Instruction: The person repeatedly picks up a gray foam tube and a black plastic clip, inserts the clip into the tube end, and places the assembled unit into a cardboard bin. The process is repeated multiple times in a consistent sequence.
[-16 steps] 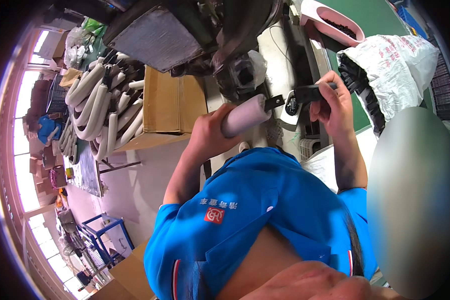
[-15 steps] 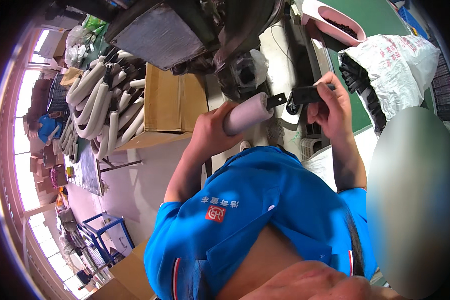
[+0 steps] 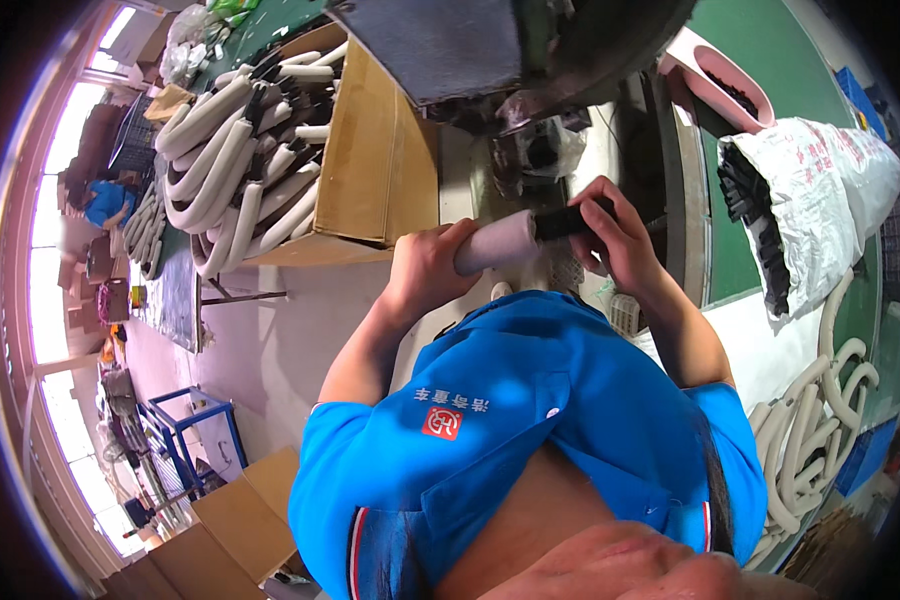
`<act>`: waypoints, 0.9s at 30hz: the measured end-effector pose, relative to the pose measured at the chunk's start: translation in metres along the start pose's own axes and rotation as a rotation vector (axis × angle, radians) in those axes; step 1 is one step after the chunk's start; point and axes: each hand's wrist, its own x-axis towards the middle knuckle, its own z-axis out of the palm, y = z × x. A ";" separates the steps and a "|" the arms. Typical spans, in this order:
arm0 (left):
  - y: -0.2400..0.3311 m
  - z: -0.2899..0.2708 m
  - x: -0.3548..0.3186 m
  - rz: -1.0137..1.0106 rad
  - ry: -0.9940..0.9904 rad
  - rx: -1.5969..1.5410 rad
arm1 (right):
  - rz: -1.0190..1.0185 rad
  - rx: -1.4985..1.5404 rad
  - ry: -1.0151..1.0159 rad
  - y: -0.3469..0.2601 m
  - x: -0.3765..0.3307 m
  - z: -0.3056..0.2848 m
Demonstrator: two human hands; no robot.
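Note:
My left hand (image 3: 427, 268) is closed round a short pale foam-covered tube (image 3: 497, 244). At the tube's right end sits a black plastic end piece (image 3: 562, 222), meeting the foam with no visible gap. The fingers of my right hand (image 3: 618, 240) are wrapped round this black piece, so much of it is hidden. Both hands are in front of my chest, below a dark machine (image 3: 450, 50) with a flat metal plate.
A cardboard box (image 3: 382, 160) full of bent foam-covered tubes (image 3: 215, 150) stands on the left. On the green table at right are a pink scoop-shaped bin (image 3: 720, 80) and a white sack (image 3: 820, 165) of black parts. More bent tubes (image 3: 805, 440) lie at lower right.
My right hand has brought the black piece left onto the tube's end, covering the dark tab that stuck out there. The view has shifted, showing more tubes at lower right.

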 end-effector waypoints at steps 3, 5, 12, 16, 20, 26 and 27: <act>-0.032 0.013 0.004 -0.093 0.062 0.090 | 0.106 -0.026 0.173 0.020 0.041 0.006; -0.047 0.016 0.017 -0.180 0.060 0.061 | -0.022 -0.177 0.185 0.042 0.079 -0.002; -0.093 0.006 0.062 -0.191 0.011 -0.050 | -0.209 -1.002 0.441 0.115 0.179 -0.047; -0.098 0.000 0.057 -0.171 -0.028 -0.062 | -0.539 -1.461 0.372 0.097 0.148 -0.036; -0.091 -0.006 0.062 -0.156 -0.078 -0.053 | -0.724 -1.340 0.316 0.091 0.141 -0.044; -0.092 -0.013 0.059 -0.148 -0.195 -0.052 | 0.113 -0.306 0.193 0.033 0.120 -0.015; -0.093 -0.015 0.060 -0.145 -0.204 -0.047 | 0.202 -0.229 0.155 0.023 0.121 -0.017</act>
